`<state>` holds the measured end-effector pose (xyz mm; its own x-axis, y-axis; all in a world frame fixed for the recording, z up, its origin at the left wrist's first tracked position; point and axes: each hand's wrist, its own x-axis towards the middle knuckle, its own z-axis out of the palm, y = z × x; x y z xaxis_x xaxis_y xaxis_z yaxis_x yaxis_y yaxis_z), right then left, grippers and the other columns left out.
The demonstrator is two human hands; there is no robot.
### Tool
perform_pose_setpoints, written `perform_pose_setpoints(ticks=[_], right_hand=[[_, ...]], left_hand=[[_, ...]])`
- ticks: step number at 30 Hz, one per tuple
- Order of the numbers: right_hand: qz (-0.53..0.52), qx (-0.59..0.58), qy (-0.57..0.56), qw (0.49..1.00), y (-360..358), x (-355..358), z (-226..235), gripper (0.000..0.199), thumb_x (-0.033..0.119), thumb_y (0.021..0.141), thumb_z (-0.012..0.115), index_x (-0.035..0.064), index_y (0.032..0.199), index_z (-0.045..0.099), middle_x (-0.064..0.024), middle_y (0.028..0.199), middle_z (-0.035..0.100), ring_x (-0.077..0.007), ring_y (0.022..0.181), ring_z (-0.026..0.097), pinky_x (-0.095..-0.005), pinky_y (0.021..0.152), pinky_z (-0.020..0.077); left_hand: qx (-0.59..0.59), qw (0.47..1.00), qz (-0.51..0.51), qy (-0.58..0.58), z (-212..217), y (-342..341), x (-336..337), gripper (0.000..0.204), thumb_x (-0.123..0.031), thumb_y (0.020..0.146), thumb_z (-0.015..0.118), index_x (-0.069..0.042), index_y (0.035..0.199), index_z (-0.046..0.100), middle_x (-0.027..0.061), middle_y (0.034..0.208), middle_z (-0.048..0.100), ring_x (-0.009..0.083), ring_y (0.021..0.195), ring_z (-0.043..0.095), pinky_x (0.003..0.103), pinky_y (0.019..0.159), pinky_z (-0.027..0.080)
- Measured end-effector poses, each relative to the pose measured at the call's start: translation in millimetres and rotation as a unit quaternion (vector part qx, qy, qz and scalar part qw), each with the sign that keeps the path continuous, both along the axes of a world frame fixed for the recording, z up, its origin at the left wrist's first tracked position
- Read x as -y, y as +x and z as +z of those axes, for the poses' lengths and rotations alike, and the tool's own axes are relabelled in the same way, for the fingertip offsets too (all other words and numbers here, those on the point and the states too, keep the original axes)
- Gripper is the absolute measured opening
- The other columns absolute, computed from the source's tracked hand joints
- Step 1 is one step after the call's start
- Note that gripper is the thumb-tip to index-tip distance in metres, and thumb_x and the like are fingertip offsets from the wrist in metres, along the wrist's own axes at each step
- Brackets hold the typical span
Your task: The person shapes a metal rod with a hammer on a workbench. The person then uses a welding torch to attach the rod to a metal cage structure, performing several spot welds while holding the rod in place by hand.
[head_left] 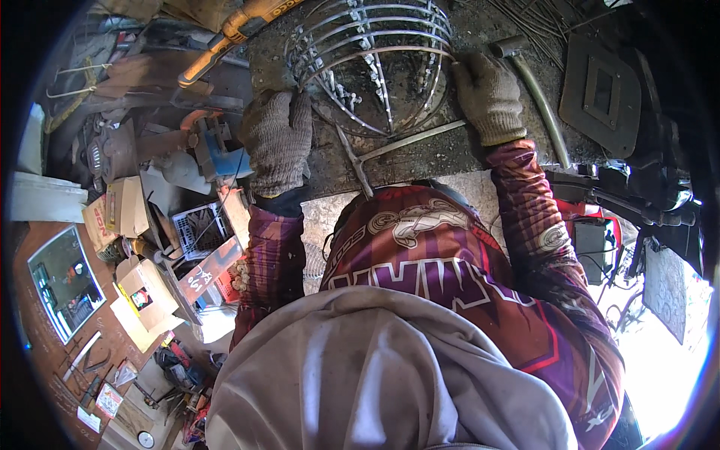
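On a dark, dirt-covered workbench (pixel 427 161) rests a rounded cage of welded metal rods (pixel 373 52), made of curved hoops joined by ribs with rough, pale lumps along them. My left hand (pixel 279 142), in a grey knit work glove, is closed at the cage's left rim; the fingertips are partly hidden. At the opposite side, my right hand (pixel 489 97) in a matching glove grips the end of the near hoop. Between my hands, at the bench's near edge, lies a chipping hammer (pixel 409 142) with a narrow pointed head.
Right of my right hand lies a hammer with a tube handle (pixel 540 109), then a dark welding shield (pixel 602 94). An orange-and-black power tool (pixel 232 37) lies far left. Further left are a blue clamp-like tool (pixel 221 157), a plastic crate (pixel 201 229) and cardboard boxes (pixel 126 208).
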<state>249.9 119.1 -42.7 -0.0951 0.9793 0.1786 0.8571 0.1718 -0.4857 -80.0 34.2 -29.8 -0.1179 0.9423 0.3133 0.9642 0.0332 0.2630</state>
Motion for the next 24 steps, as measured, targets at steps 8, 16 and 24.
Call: perform_pose_setpoints(ticks=[8, 16, 24], right_hand=[[0.004, -0.003, -0.024, 1.0, 1.2, 2.6, 5.3, 0.033, 0.041, 0.101, 0.063, 0.0159, 0.118, 0.077, -0.0156, 0.106, 0.078, -0.0387, 0.104, 0.073, -0.0486, 0.091, 0.0575], [0.011, 0.024, -0.015, 1.0, 4.0, 0.1, 3.7, 0.034, 0.043, 0.101, 0.063, 0.0169, 0.119, 0.076, -0.0158, 0.105, 0.078, -0.0388, 0.104, 0.073, -0.049, 0.091, 0.0576], [0.006, 0.018, -0.029, 0.999, 1.1, 1.9, 10.8, 0.033, 0.041, 0.101, 0.063, 0.0164, 0.118, 0.076, -0.0158, 0.106, 0.078, -0.0394, 0.103, 0.073, -0.0492, 0.09, 0.0575]], left_hand=[[-0.014, 0.999, -0.03, 0.024, 6.7, 0.0, -0.9, 0.035, -0.036, 0.098, 0.071, -0.002, 0.102, 0.076, 0.0207, 0.1, 0.075, 0.042, 0.092, 0.072, 0.049, 0.083, 0.056], [-0.004, 0.997, -0.037, 0.069, 4.8, 1.6, -3.1, 0.025, -0.03, 0.092, 0.075, -0.005, 0.089, 0.075, 0.018, 0.09, 0.074, 0.0403, 0.086, 0.071, 0.05, 0.078, 0.056], [-0.01, 1.0, -0.024, 0.009, -0.5, -4.4, -2.3, 0.041, -0.041, 0.098, 0.071, -0.001, 0.106, 0.076, 0.0219, 0.104, 0.075, 0.0423, 0.096, 0.071, 0.049, 0.086, 0.056]])
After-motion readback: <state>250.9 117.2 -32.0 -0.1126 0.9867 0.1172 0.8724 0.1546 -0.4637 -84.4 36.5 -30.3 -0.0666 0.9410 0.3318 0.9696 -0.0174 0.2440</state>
